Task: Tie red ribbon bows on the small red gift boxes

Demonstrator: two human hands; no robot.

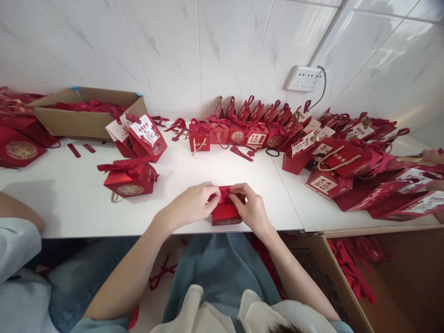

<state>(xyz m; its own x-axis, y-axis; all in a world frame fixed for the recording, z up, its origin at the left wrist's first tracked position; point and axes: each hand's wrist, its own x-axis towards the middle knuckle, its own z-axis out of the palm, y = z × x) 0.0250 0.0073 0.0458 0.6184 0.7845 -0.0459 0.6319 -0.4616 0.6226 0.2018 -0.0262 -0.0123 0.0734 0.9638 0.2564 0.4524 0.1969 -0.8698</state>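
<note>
A small red gift box (225, 213) sits at the near edge of the white table (76, 199), right in front of me. My left hand (192, 203) and my right hand (250, 206) both pinch the red ribbon (225, 193) on top of the box, fingers closed on it from either side. The box's top is partly hidden by my fingers.
A finished red box (130, 178) with a bow stands to the left. A row of red boxes (239, 132) lines the wall, and a heap of red bags (350, 159) fills the right. A cardboard carton (83, 121) is back left; another carton (347, 277) sits on the floor. Another person's arm (17, 212) shows at left.
</note>
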